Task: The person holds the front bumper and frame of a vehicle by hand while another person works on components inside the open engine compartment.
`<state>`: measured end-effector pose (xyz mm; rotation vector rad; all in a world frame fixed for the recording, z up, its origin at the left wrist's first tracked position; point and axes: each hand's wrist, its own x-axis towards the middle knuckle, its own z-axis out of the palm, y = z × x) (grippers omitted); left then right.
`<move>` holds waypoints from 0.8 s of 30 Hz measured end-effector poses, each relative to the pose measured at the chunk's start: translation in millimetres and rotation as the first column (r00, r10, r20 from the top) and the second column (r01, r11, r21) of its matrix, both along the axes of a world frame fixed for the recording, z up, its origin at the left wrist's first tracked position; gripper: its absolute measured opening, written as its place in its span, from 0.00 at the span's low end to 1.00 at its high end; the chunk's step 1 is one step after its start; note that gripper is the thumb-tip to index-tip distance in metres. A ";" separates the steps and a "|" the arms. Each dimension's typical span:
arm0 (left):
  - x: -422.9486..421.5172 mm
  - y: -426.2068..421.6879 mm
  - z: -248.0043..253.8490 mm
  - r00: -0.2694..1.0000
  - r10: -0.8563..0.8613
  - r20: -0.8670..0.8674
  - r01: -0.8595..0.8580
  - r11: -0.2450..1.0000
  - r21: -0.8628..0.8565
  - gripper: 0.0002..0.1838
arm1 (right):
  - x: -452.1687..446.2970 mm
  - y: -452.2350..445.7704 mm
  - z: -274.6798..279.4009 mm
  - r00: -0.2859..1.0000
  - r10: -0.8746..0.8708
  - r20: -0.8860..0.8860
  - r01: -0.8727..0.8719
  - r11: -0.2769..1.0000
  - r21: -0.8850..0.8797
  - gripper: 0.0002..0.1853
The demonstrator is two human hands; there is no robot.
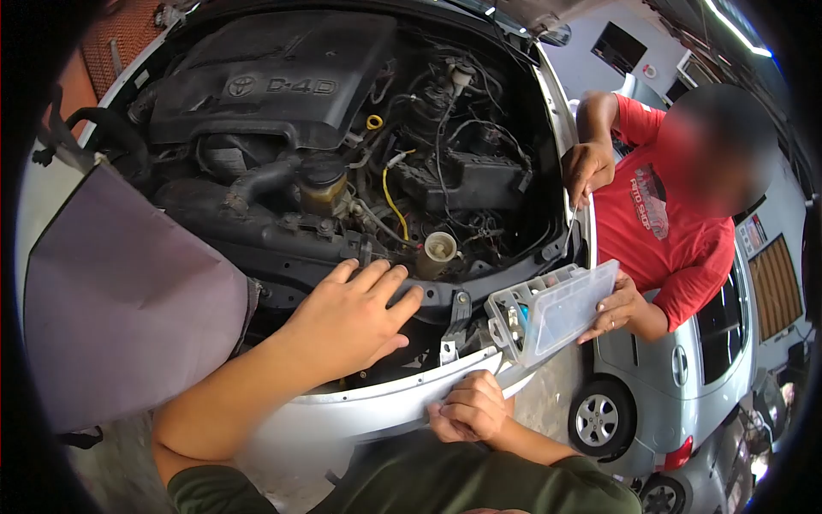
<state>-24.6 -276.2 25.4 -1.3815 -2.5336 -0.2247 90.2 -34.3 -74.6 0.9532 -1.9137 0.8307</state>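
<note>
My left hand (364, 304) lies with fingers spread on the black front crossmember (428, 295) of an open engine bay. Beside its fingertips is an open, cream-coloured round reservoir neck (440, 248). My right hand (475, 407) is curled closed by the edge of the white front bumper (385, 403); the inside of its grip is hidden. Just above that hand, a co-worker's hand (618, 307) supports a clear plastic organizer box (565, 317) with small parts inside. The co-worker's other hand (589, 171) pinches a thin metal piece over the fender.
A black engine cover (265, 77) marked D-4D fills the upper left of the bay. A yellow cable (392, 201) runs near the reservoir neck. Dark grey sheeting (137, 300) hangs at the left. Behind the co-worker in red (655, 206) stands a silver car (659, 385).
</note>
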 end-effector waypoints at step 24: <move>0.3 3.9 7.1 1.000 0.004 0.022 -0.003 1.000 -0.005 0.35 | -6.4 5.7 -6.0 0.995 0.098 -0.035 -0.100 0.994 -0.044 0.14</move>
